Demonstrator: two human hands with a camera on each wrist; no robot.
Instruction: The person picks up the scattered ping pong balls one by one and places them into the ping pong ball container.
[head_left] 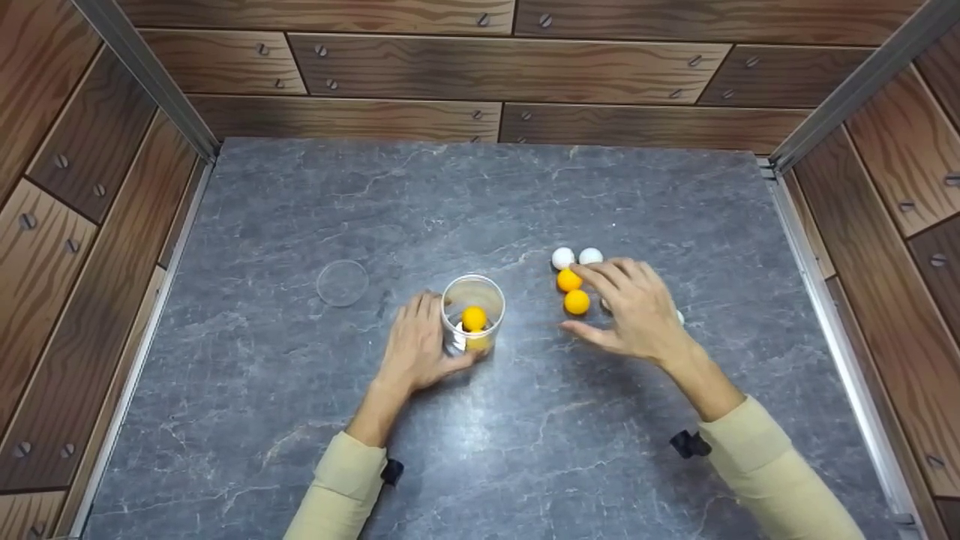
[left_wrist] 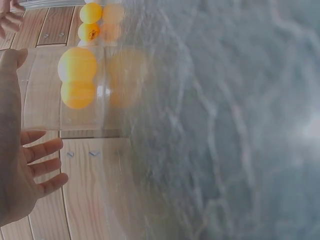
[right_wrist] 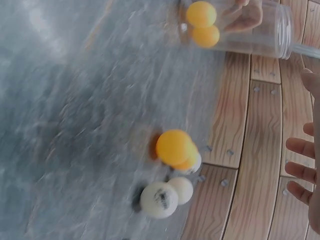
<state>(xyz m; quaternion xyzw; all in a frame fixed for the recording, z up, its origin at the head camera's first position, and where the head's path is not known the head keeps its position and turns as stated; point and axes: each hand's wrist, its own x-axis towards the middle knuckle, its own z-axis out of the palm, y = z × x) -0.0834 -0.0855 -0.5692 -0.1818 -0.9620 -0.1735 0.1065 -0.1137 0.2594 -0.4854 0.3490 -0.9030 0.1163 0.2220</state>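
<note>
A clear jar (head_left: 473,300) stands upright on the grey surface, with orange balls (head_left: 474,318) and something white inside. My left hand (head_left: 421,345) rests around its left and near side, thumb at the front; the left wrist view shows this hand (left_wrist: 25,165) beside the jar (left_wrist: 45,110). To the right, my right hand (head_left: 637,311) hovers with fingers spread and nothing gripped. Just left of its fingers lie two orange balls (head_left: 576,302), with white balls (head_left: 562,259) behind them. Other white balls are partly hidden by this hand. The right wrist view shows the hand (right_wrist: 307,165) apart from the balls (right_wrist: 173,147).
A clear round lid (head_left: 343,283) lies flat to the left of the jar. Wood-patterned walls (head_left: 510,67) with metal edge rails (head_left: 832,345) border the grey marbled tabletop (head_left: 247,360) at the back and both sides.
</note>
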